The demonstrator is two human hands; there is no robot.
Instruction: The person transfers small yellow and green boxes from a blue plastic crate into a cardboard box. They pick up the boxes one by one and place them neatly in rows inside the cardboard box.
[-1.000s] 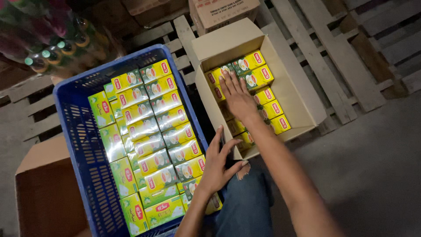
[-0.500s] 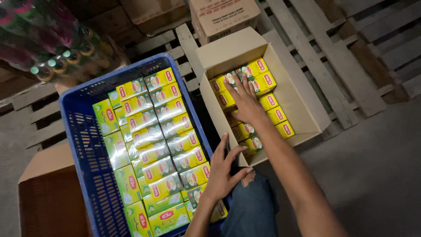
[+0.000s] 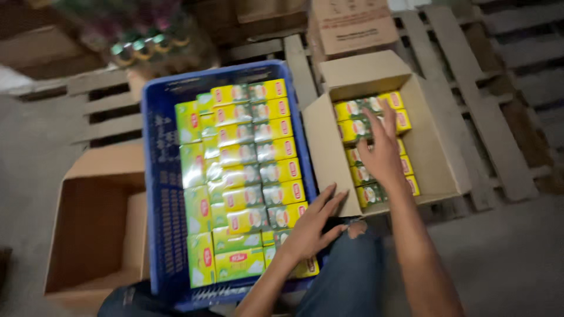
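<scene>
Crate packs: yellow-and-green boxes (image 3: 252,170) with red labels, in rows filling the blue crate (image 3: 161,194), under and left of the left hand (image 3: 314,226).
Carton packs: the same kind of small boxes (image 3: 352,126) in an open cardboard carton (image 3: 437,158), beneath the right hand (image 3: 382,152).
Empty carton: brown open box (image 3: 88,235), far left of both hands.
Sealed carton: brown box (image 3: 352,23), beyond the right hand.

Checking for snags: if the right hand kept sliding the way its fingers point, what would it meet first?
The right hand, flat and pointing away, would likely first meet the far yellow boxes, then the cardboard carton's back wall; depth is uncertain.
</scene>
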